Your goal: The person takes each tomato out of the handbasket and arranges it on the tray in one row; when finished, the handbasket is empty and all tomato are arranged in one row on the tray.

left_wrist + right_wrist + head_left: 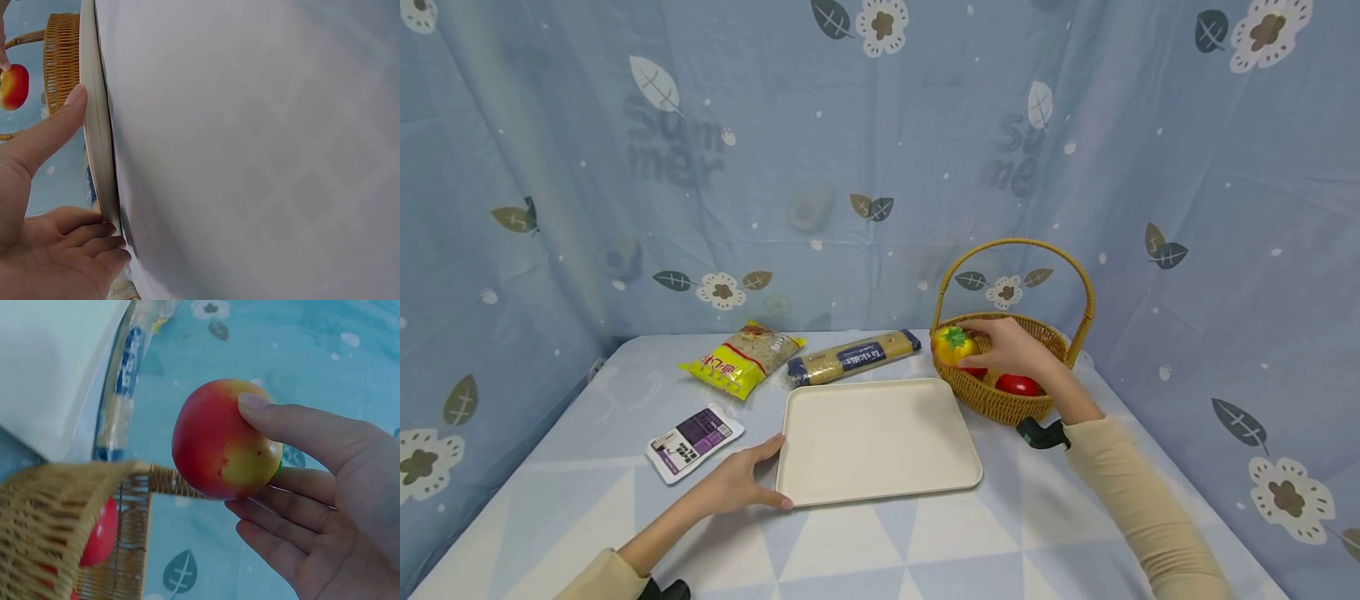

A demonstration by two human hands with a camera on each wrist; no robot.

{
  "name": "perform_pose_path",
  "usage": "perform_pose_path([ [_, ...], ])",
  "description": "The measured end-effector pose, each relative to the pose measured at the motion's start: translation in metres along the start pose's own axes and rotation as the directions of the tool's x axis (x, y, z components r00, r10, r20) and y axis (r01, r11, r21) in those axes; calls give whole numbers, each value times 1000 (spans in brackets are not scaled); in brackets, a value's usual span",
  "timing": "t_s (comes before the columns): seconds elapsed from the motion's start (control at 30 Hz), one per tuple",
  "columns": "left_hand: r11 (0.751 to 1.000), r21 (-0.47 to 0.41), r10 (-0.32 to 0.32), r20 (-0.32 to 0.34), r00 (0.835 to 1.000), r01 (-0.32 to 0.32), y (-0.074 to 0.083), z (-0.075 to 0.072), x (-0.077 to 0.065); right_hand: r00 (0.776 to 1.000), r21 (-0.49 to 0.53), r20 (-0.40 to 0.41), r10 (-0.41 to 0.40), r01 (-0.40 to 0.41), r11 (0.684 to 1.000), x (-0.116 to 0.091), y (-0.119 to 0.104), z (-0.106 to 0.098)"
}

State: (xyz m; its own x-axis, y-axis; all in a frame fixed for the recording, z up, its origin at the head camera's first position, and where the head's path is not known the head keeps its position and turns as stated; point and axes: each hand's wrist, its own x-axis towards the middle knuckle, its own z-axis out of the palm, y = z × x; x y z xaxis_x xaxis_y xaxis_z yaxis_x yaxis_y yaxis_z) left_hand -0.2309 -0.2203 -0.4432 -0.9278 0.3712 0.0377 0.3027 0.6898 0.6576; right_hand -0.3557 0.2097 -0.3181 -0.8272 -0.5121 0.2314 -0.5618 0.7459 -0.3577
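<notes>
Above the left side of the wicker basket (992, 407), my right hand (1011, 348) pinches a round fruit (215, 440) between thumb and fingers. The fruit is red and yellow with a green leafy top, clear of the rim in the right wrist view. Inside the basket are red fruits (1017, 384), partly hidden by the wall and hand. My left hand (741, 482) rests against the left edge of a cream rectangular tray (880, 442). In the left wrist view its thumb (59, 128) lies straight along the tray's rim, spread away from the other fingers. The tray lies flat and bare.
Behind the tray lies a long pack of pasta (855, 358), with a yellow food bag (745, 358) to its left. A white and purple pouch (695, 443) lies left of the tray. The basket's tall handle (1015, 242) arches up, and a patterned curtain (865, 167) backs the table.
</notes>
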Motion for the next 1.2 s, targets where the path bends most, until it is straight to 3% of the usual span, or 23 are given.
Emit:
perform_pose_path([
  [0.53, 1000, -15, -19, -6, 1000, 19, 2, 1, 0, 997, 64, 6, -72, 72, 995, -3, -35, 15],
  [1.2, 1000, 8, -11, -5, 1000, 11, 2, 0, -1, 987, 118, 38, -155, 149, 982, 17, -69, 52],
])
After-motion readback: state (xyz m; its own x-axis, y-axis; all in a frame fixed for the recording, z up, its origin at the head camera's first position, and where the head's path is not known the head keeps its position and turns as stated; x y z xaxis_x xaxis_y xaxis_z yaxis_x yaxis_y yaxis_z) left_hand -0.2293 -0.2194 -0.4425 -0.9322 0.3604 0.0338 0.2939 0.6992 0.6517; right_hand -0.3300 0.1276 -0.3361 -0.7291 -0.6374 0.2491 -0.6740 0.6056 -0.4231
